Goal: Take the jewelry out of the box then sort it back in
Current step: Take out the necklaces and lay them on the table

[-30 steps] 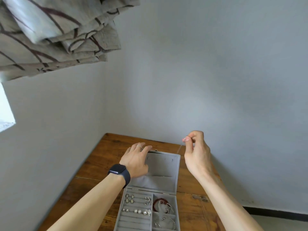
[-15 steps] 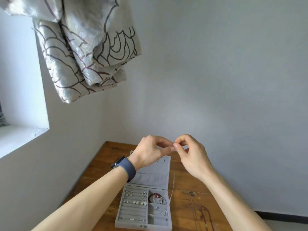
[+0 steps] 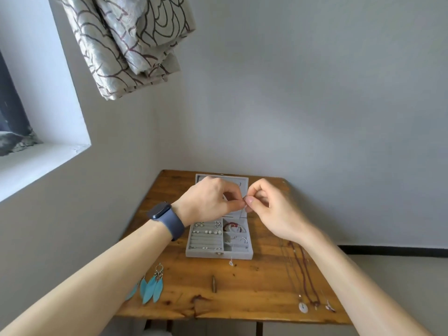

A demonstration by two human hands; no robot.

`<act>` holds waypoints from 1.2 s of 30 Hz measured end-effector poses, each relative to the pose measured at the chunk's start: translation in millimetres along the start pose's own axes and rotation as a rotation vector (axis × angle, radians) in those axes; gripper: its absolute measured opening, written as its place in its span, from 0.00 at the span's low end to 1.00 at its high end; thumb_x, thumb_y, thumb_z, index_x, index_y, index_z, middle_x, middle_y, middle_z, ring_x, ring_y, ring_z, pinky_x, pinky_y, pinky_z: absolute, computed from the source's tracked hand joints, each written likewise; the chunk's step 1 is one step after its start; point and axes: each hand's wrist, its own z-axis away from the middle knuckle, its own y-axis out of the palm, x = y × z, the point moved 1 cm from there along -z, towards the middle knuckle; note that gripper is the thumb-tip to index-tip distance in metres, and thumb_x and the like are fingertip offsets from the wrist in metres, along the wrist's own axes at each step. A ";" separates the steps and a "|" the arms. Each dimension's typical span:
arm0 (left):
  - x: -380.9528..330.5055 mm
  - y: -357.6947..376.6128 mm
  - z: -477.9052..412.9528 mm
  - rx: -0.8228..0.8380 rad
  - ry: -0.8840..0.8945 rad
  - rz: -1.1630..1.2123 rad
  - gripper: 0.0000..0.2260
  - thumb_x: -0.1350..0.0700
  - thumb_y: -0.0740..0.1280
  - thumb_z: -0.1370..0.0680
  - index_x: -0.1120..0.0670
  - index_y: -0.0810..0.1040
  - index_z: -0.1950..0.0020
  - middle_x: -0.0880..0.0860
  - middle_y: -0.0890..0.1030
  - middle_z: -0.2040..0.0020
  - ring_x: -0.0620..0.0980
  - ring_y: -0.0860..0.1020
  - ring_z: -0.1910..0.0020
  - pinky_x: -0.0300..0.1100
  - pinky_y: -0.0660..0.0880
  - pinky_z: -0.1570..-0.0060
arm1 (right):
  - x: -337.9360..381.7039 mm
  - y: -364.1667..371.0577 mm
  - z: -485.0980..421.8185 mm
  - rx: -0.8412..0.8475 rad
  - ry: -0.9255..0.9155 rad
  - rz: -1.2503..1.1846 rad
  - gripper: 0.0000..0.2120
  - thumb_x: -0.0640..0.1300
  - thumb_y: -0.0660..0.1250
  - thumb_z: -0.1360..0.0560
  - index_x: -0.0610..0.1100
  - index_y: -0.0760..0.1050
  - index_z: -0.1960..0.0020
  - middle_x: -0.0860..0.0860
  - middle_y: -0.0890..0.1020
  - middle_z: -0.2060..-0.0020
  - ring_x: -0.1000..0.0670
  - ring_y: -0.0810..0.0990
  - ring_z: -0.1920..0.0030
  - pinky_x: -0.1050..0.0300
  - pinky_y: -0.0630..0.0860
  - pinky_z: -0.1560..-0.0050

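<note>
Beneath the left hand (image 3: 208, 200) and right hand (image 3: 271, 209), both pinching a fine pendant chain (image 3: 231, 263), the open grey felt jewelry box (image 3: 218, 254) on the wooden desk (image 3: 254, 287) holds pearl studs (image 3: 208, 231) nearer the left hand, a red bracelet (image 3: 230, 225) nearer the right.

Bare table (image 3: 261, 287) front lies between feather earrings (image 3: 152, 286) and necklaces (image 3: 305, 275); jewelry box (image 3: 206, 253) stands behind it

Your table (image 3: 254, 287) of knotty wood under a soft glossy varnish, jewelry box (image 3: 219, 255) in matt grey velvety cloth, thin glinting metal necklace (image 3: 231, 263), matt turquoise feather earrings (image 3: 151, 286), your smooth matt watch strap (image 3: 173, 224), woven cloth curtain (image 3: 126, 44) with faint sheen.
</note>
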 end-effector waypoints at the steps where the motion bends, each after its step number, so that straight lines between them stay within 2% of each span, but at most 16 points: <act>1: -1.9 -2.0 3.7 0.020 0.001 -0.002 0.06 0.45 0.69 0.22 0.42 0.83 0.57 0.38 0.82 0.61 0.38 0.80 0.59 0.42 0.80 0.55 | 2.2 2.0 4.1 0.005 0.001 0.000 0.07 0.47 0.64 0.19 0.58 0.70 0.54 0.59 0.84 0.56 0.59 0.83 0.54 0.52 0.80 0.49; 6: -6.8 -14.7 15.4 0.093 -0.025 -0.007 0.05 0.45 0.70 0.24 0.42 0.83 0.58 0.39 0.82 0.61 0.37 0.80 0.60 0.37 0.77 0.55 | 11.3 9.3 16.7 0.063 0.038 0.010 0.05 0.48 0.61 0.17 0.55 0.69 0.52 0.60 0.85 0.56 0.55 0.84 0.53 0.53 0.78 0.49; 9: -9.7 -21.5 19.6 0.136 -0.056 -0.004 0.05 0.48 0.71 0.23 0.43 0.82 0.59 0.41 0.82 0.65 0.39 0.80 0.62 0.37 0.76 0.56 | 14.9 15.0 21.9 0.083 0.033 -0.047 0.05 0.45 0.60 0.17 0.52 0.68 0.52 0.61 0.86 0.56 0.61 0.83 0.54 0.68 0.75 0.55; 10: -10.7 -23.0 21.0 0.146 -0.067 0.010 0.05 0.50 0.70 0.23 0.44 0.82 0.59 0.43 0.82 0.66 0.40 0.81 0.62 0.37 0.76 0.56 | 15.8 17.3 23.5 0.082 0.031 -0.068 0.05 0.45 0.59 0.17 0.51 0.68 0.51 0.61 0.85 0.56 0.62 0.83 0.54 0.69 0.74 0.56; 13: -14.3 -24.3 26.2 0.182 -0.085 0.093 0.05 0.52 0.70 0.22 0.49 0.83 0.57 0.45 0.84 0.63 0.43 0.83 0.63 0.34 0.77 0.57 | 16.3 25.9 26.6 0.088 0.037 -0.141 0.04 0.45 0.60 0.17 0.50 0.69 0.51 0.58 0.86 0.56 0.59 0.84 0.55 0.59 0.79 0.54; 18: -11.6 -20.5 34.4 0.231 -0.188 0.257 0.06 0.53 0.68 0.20 0.54 0.82 0.53 0.49 0.86 0.59 0.47 0.85 0.60 0.40 0.78 0.57 | 14.0 37.8 30.7 0.098 0.065 -0.232 0.03 0.44 0.60 0.16 0.48 0.69 0.50 0.55 0.86 0.57 0.55 0.85 0.57 0.57 0.78 0.55; 20: -8.0 -18.7 37.6 0.259 -0.246 0.343 0.06 0.53 0.67 0.20 0.55 0.81 0.52 0.49 0.86 0.57 0.47 0.85 0.58 0.47 0.78 0.52 | 13.6 40.5 32.6 0.092 0.076 -0.262 0.03 0.44 0.60 0.16 0.49 0.70 0.49 0.56 0.85 0.58 0.55 0.84 0.57 0.54 0.79 0.55; 22: -4.0 -16.1 40.9 0.288 -0.294 0.434 0.07 0.52 0.67 0.20 0.55 0.81 0.51 0.49 0.86 0.56 0.48 0.85 0.55 0.50 0.79 0.47 | 14.5 42.3 33.8 0.082 0.084 -0.271 0.03 0.45 0.60 0.16 0.50 0.70 0.50 0.55 0.85 0.59 0.54 0.84 0.57 0.46 0.81 0.53; 24: -0.6 -13.1 44.3 0.298 -0.329 0.519 0.11 0.50 0.67 0.23 0.56 0.82 0.51 0.51 0.86 0.54 0.50 0.85 0.53 0.51 0.80 0.43 | 15.9 43.7 34.2 0.077 0.095 -0.272 0.03 0.47 0.61 0.17 0.52 0.70 0.50 0.53 0.84 0.57 0.52 0.84 0.56 0.39 0.80 0.50; 26: 2.6 -9.9 46.7 0.299 -0.347 0.564 0.12 0.49 0.66 0.26 0.56 0.82 0.53 0.53 0.86 0.54 0.52 0.85 0.52 0.53 0.79 0.41 | 16.9 44.9 34.0 0.084 0.111 -0.272 0.03 0.48 0.62 0.17 0.52 0.71 0.50 0.52 0.83 0.53 0.48 0.84 0.54 0.36 0.79 0.49; 27: 4.3 -8.1 47.4 0.299 -0.351 0.584 0.11 0.49 0.65 0.27 0.56 0.82 0.54 0.54 0.86 0.55 0.54 0.85 0.52 0.54 0.79 0.41 | 16.8 45.6 33.8 0.087 0.116 -0.279 0.03 0.48 0.62 0.17 0.52 0.71 0.50 0.52 0.83 0.51 0.48 0.84 0.53 0.37 0.80 0.49; 29: 7.6 -5.5 47.6 0.306 -0.357 0.630 0.09 0.50 0.66 0.26 0.54 0.82 0.56 0.56 0.85 0.55 0.55 0.85 0.52 0.56 0.78 0.40 | 15.4 46.9 33.9 0.087 0.117 -0.316 0.02 0.46 0.62 0.17 0.50 0.71 0.50 0.53 0.83 0.50 0.53 0.85 0.54 0.45 0.82 0.50; 32: 11.3 -1.7 46.6 0.325 -0.339 0.608 0.08 0.49 0.69 0.25 0.52 0.84 0.53 0.53 0.86 0.54 0.52 0.84 0.52 0.52 0.79 0.41 | 12.2 47.9 35.0 0.078 0.132 -0.377 0.02 0.44 0.61 0.17 0.47 0.71 0.48 0.52 0.85 0.52 0.55 0.85 0.54 0.58 0.81 0.55; 36: 14.8 4.2 45.4 0.295 -0.294 0.454 0.10 0.47 0.70 0.22 0.52 0.85 0.50 0.48 0.86 0.55 0.46 0.84 0.54 0.50 0.81 0.45 | 4.0 49.0 36.8 0.032 0.172 -0.435 0.03 0.44 0.63 0.17 0.44 0.72 0.47 0.51 0.85 0.54 0.54 0.85 0.55 0.57 0.81 0.56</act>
